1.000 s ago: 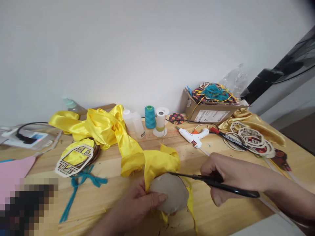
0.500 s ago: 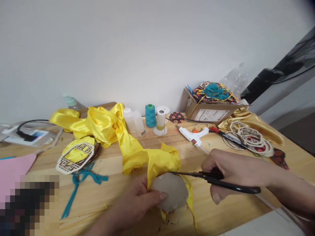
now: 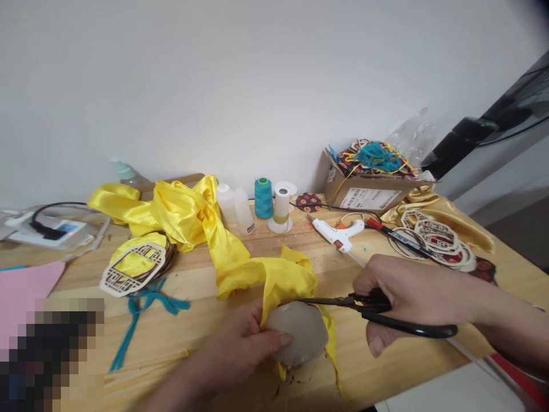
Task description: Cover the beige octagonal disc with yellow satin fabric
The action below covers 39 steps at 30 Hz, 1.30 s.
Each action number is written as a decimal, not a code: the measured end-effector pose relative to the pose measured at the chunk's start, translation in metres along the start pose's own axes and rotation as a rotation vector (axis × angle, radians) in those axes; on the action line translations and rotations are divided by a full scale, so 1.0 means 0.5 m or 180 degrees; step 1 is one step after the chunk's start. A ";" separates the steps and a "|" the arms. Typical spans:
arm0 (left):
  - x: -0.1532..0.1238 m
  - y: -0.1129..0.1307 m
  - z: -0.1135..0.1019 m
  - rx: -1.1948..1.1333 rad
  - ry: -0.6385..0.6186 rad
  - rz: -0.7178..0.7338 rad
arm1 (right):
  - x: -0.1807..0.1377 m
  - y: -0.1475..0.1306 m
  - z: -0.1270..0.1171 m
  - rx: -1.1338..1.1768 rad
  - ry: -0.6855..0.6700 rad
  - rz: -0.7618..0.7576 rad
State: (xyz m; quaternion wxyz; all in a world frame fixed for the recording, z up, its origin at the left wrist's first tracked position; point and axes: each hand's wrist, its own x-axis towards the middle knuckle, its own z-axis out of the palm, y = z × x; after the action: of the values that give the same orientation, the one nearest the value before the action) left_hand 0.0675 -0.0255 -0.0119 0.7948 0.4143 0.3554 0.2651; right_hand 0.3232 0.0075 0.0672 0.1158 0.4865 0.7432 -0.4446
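Left hand (image 3: 234, 352) pins grey card (image 3: 298, 337) on yellow cloth (image 3: 281, 277); right hand (image 3: 398, 292) grips scissors (image 3: 377, 312), trimming cloth partway round.

A home craft corner: a wooden table (image 3: 180, 343) against a plain wall, cluttered with a glue gun (image 3: 338, 233), thread spools (image 3: 263, 198) and yellow satin (image 3: 189, 214).

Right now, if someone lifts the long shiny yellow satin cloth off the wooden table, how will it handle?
The shiny yellow satin cloth lies in loose folds and bunches, so it probably hangs floppy, with no stiffness. Its glossy sheen suggests it slides easily through fingers. One end is pinned at the grey rounded pad under the left hand, so it likely drags there.
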 end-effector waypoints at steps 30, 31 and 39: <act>-0.001 0.002 -0.006 0.0096 -0.0275 -0.0176 | -0.011 -0.001 -0.003 -0.0325 0.0017 -0.0020; -0.002 0.001 -0.006 0.0100 -0.0302 -0.0165 | -0.012 0.000 -0.004 -0.0341 0.0024 -0.0003; -0.001 -0.001 -0.001 0.0230 -0.0305 -0.0239 | -0.019 -0.013 -0.002 -0.0497 0.0096 -0.0045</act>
State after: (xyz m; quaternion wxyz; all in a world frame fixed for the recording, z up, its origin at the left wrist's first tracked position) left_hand 0.0669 -0.0257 -0.0127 0.8049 0.4413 0.3416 0.2020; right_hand 0.3230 0.0017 0.0772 0.1390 0.4773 0.7807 -0.3787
